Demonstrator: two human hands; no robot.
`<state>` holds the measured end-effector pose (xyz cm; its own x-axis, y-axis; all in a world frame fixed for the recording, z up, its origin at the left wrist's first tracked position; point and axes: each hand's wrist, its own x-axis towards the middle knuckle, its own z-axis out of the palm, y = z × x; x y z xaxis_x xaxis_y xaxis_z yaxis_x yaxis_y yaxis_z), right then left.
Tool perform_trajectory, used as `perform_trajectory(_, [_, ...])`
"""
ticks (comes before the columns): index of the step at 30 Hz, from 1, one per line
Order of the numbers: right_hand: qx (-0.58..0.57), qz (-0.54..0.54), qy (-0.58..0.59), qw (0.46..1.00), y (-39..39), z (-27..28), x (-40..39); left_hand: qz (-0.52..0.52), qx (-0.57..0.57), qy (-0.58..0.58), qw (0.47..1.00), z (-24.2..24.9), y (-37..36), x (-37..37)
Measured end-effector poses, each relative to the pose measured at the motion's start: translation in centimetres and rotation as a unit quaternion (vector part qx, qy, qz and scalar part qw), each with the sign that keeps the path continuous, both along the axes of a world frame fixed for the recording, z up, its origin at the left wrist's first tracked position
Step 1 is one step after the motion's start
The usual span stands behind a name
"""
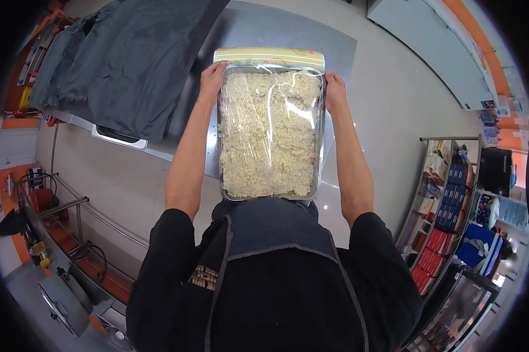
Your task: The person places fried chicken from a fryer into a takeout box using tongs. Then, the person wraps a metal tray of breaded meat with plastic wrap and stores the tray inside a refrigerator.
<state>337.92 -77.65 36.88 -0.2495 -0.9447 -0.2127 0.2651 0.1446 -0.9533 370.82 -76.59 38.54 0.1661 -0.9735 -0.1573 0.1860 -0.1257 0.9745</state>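
A deep metal tray [321, 170] lies in front of me, its long side pointing away, filled with pale cooked rice [267, 141]. Clear cling film [271, 108] stretches over the rice, wrinkled and shining with glare. Against the tray's far edge is the cling film roll [269, 57], yellowish with red print. My left hand [212, 84] is closed at the far left corner, gripping the film's edge by the rim. At the far right corner my right hand [335, 92] is also closed, with film drawn up to its fingers. The fingertips of both are partly hidden.
The tray rests on a steel table [294, 29], its near end reaching towards my apron [276, 226]. A dark grey cloth [135, 64] covers things on the left. Stocked shelves [446, 193] stand at right; metal rails [76, 202] are at lower left.
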Motion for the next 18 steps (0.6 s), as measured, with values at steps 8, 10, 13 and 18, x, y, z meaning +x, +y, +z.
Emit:
perform_trajectory(8, [0.042,-0.069,0.188,0.979,-1.9,-0.5,0.6,0.034,0.069,0.056,0.995,-1.1,-1.7,1.0])
perform_trajectory(10, [0.067,-0.064,0.154,0.984,-2.3,-1.3,0.4,0.029,0.123,0.124,0.984,-1.4,-2.2,1.1])
perform_trajectory(13, [0.085,-0.044,0.097,0.991,-1.7,-1.1,0.4,0.016,0.185,0.159,0.97,-1.9,-2.2,1.4])
perform_trajectory(18, [0.147,0.129,-0.132,0.972,0.1,0.7,-0.7,-0.04,0.191,0.243,0.95,-1.7,-1.7,2.0])
